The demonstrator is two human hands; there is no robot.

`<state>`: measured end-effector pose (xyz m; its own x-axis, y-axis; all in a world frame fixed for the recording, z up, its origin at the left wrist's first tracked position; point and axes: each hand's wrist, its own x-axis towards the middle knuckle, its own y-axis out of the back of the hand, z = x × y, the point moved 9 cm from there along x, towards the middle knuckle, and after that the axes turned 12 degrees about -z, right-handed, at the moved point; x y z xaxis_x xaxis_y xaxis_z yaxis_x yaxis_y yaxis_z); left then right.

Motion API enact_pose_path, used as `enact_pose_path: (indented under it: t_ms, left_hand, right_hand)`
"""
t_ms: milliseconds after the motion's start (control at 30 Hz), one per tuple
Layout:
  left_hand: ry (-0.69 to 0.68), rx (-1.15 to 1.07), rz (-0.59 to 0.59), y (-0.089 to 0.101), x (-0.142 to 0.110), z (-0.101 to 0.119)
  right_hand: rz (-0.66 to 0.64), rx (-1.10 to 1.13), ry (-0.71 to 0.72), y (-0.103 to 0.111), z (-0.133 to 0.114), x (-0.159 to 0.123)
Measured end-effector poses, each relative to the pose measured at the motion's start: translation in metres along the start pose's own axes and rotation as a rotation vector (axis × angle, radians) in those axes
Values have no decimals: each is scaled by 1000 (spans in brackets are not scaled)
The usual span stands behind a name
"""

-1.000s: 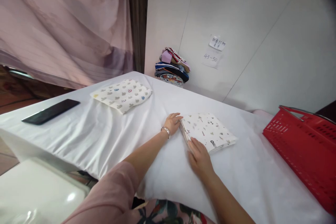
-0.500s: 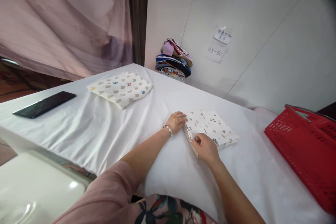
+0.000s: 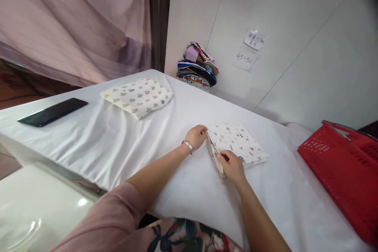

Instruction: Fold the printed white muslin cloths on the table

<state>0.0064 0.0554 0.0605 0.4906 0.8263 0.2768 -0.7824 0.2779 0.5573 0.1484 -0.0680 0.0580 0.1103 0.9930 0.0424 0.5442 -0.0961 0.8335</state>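
Left fingers (image 3: pixel 202 128) and right fingers (image 3: pixel 226 153), flatter earlier, now in closed pinches on nearer cloth (image 3: pixel 240 141)

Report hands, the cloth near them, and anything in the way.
Left hand, right hand: pinching one edge of the folded cloth. Cloth lying on white table cover. Red basket off right, apart from both.

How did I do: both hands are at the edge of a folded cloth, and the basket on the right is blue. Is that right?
Not quite: the head view shows the basket is red, not blue. The left hand and right hand are at the edge of the folded cloth.
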Motion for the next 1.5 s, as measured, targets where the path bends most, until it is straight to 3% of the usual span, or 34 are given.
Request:
enact_pose_path:
  t_ms: [233, 433, 667, 833, 900, 1367, 1500]
  left_hand:
    - [462, -426, -405, -61, -48, -4]
    - [607, -576, -464, -92, -72, 4]
    - [534, -462, -349, -87, -72, 5]
    - [364, -233, -123, -60, -60, 10]
    - [320, -157, -91, -55, -54, 13]
    - [506, -9, -264, -61, -35, 9]
    - [498, 13, -284, -63, -33, 8]
  right_hand:
    - [21, 56, -3, 2, 5, -2]
    - [45, 51, 45, 4, 3, -2]
    - [4, -1, 66, 2, -2, 2]
    - [23, 93, 44, 2, 4, 2]
    - [39, 97, 39, 3, 6, 2]
    - [134, 215, 75, 5, 11, 1]
    - [143, 240, 93, 5, 12, -1]
